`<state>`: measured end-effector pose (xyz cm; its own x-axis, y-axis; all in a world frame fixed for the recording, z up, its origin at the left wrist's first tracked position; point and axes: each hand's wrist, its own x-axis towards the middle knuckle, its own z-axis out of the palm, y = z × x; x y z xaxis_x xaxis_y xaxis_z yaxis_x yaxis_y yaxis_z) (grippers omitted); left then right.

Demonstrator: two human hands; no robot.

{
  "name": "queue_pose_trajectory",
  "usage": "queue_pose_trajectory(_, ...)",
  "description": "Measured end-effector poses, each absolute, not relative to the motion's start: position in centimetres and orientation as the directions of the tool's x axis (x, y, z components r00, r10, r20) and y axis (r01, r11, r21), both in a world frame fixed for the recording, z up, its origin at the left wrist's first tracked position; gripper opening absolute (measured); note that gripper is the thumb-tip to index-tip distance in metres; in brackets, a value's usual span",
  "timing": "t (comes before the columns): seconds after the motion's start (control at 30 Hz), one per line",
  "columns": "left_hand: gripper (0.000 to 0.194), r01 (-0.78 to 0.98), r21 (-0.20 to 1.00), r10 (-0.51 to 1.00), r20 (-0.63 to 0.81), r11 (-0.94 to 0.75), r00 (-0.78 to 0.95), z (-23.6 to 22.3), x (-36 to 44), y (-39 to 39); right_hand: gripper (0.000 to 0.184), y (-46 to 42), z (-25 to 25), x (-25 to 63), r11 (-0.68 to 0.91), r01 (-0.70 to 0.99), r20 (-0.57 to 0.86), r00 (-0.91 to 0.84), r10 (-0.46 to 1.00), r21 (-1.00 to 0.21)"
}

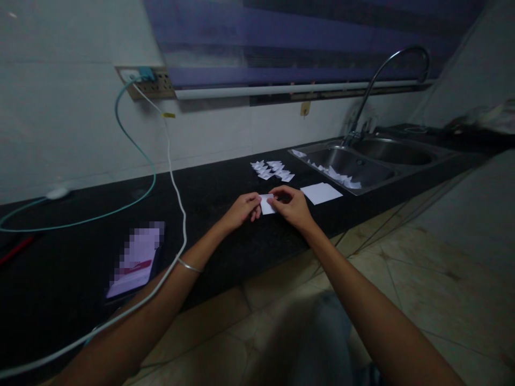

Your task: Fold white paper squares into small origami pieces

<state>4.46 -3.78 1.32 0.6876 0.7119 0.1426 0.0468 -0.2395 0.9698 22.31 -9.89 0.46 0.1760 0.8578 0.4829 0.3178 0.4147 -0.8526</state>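
We see a small piece of white paper, roughly square, with straight edges and a plain, unmarked face; whether it consists of one layer or several we cannot tell. It is held just over the front part of a dark countertop, between the two hands. The left hand pinches its left edge between thumb and curled fingers, nearly closed; the right hand grips its right side, the thumb on the face and the fingers arched, leaving a gap within the hand. Just beside the right hand we observe a stack of white sheets, lying flat. Behind the hands we note a cluster of folded white paper pieces with pointed corners, and further folded pieces along the near-left rim of a double-bowl steel sink with a tall curved faucet. The countertop is black and matte. On its left part we find a phone with a lit, partly pixelated screen; a white cable passes over the left forearm and a teal cable loops to a wall socket. A purple striped blind hangs above pale walls, and the floor is of beige tiles, dimly lit.
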Motion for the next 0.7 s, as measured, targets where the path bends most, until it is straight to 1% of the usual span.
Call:
queue_pose_trajectory(0.1,0.030,0.055,0.980,0.715,0.102,-0.193,0.692,1.6,4.4,-3.9,0.016,-10.0,0.5,22.3,0.425,0.349,0.502,0.171,0.847,-0.835)
queue_pose_trajectory(0.2,0.027,0.095,0.984,0.734,0.049,-0.153,0.678,1.7,4.5,-3.9,0.013,-10.3,0.7,22.3,0.472,0.395,0.556,0.127,0.822,-0.788)
queue_pose_trajectory(0.3,0.024,0.090,0.985,0.752,0.054,-0.149,0.657,1.9,4.5,-4.0,0.011,-10.8,0.9,22.2,0.527,0.457,0.621,0.073,0.781,-0.717)
queue_pose_trajectory(0.4,0.023,0.089,0.982,0.761,0.071,-0.167,0.645,2.3,4.4,-4.2,0.008,-11.2,1.0,21.9,0.585,0.534,0.681,-0.023,0.732,-0.610)
queue_pose_trajectory(0.57,0.025,0.098,0.974,0.762,0.096,-0.205,0.640,2.6,4.2,-4.5,0.017,-11.7,0.9,21.7,0.660,0.625,0.731,-0.202,0.652,-0.416)
queue_pose_trajectory(0.7,0.023,0.073,0.978,0.744,0.098,-0.193,0.661,2.2,4.0,-4.4,0.022,-11.9,0.7,21.7,0.696,0.632,0.725,-0.294,0.623,-0.342)
